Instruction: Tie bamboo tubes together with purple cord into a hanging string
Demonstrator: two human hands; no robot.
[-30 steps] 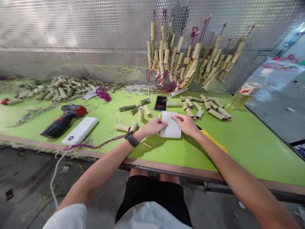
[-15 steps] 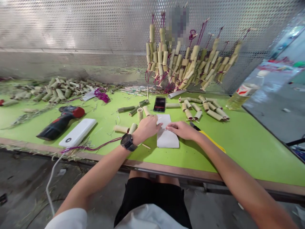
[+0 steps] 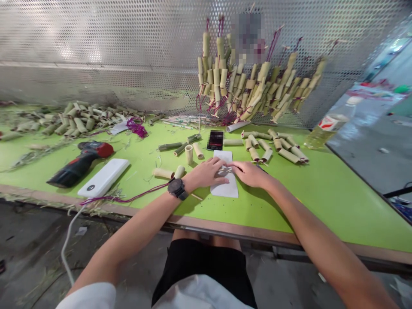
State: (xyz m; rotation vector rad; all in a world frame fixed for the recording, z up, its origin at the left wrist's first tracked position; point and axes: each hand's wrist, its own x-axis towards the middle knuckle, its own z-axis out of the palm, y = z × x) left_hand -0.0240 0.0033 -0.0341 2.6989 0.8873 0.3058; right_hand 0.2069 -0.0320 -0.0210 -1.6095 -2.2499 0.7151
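- A sheet of white paper (image 3: 223, 189) lies on the green table (image 3: 334, 206) at the centre of the frame, under the person's two hands.
- The left hand (image 3: 207, 174) rests palm down over the sheet's left side, its fingers spread from the thumb, with a gap between them.
- The right hand (image 3: 249, 174) comes in at the sheet's right edge, its index finger pointing inward over the paper; whether its fingers pinch anything cannot be told.
- Between the hands, a thin pale sliver (image 3: 225, 170) shows on the paper, too small to name surely.
- A black wristwatch (image 3: 177, 189) is on the left wrist; near it lie two short bamboo tubes (image 3: 163, 173), with another bamboo tube (image 3: 189, 155) upright behind.
- A smartphone (image 3: 215, 140), its screen blurred out, sits just beyond the sheet.
- At the frame's left, a cordless drill (image 3: 85, 161) lies beside a white power bank (image 3: 104, 177).
- More cut bamboo pieces (image 3: 80, 124) are heaped at upper left, beside a tangle of purple cord (image 3: 137, 126).
- At upper right, strung bamboo tubes (image 3: 216, 79) hang on a perforated metal panel (image 3: 106, 43); a clear plastic bottle (image 3: 328, 131) with yellowish liquid stands below, farther right.
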